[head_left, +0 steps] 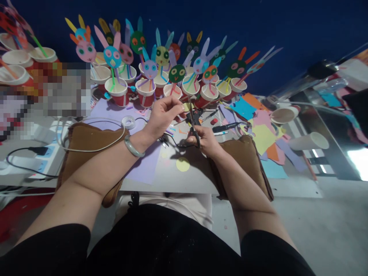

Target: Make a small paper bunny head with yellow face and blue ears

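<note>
My right hand [202, 138] is wrapped round the dark handles of a pair of scissors [193, 122], whose blades point up and away from me. To its left, my left hand [167, 116] is raised over the table with thumb and fingertips pinched together; a small yellow piece [187, 107] shows beside the fingertips, and whether they hold it is unclear. Below the hands, a yellow paper disc [183, 164] lies flat on the table [172, 182]. A bracelet circles my left wrist.
Red-and-white cups [146, 94] with colourful paper rabbit heads on straws stand along the back. Brown cushions [86, 143] lie under both forearms. Purple paper [143, 168], tape [128, 122] and a power strip [48, 159] are left; paper scraps [263, 138] and a paper roll [312, 142] are right.
</note>
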